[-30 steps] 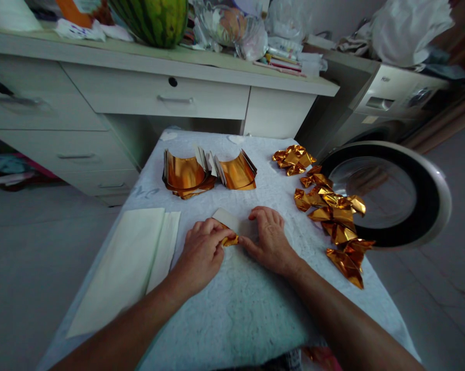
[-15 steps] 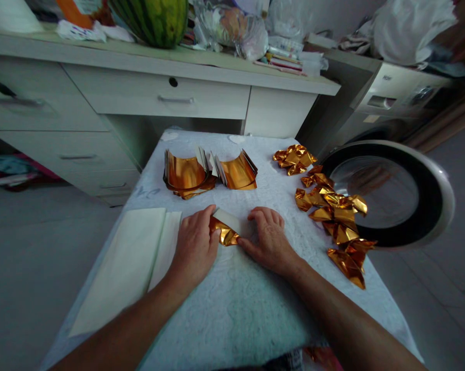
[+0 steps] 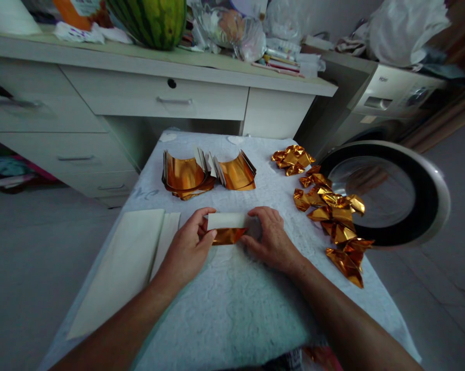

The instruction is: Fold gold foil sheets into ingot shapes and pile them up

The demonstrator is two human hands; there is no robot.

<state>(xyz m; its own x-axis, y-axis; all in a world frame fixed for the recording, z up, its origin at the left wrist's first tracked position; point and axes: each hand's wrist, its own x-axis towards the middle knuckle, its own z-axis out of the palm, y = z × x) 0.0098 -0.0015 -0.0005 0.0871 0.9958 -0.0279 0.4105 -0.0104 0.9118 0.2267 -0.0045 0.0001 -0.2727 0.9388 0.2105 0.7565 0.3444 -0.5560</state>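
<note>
Two hands (image 3: 188, 250) (image 3: 271, 239), foil paper (image 3: 228, 236), no longer slanted

Dim, cool, bluish light covers the room; its source cannot be told. Small bright glints stand out on the crumpled gold foil (image 3: 335, 214) at right. Deep shadow fills the gap under the desk (image 3: 205, 100), left of upper center. The wide lens leans and stretches the washing machine (image 3: 395, 87) at upper right; the corners look soft.

Foil sheet (image 3: 228, 235) turned level; left hand (image 3: 189, 247) shifted to left end.
</note>
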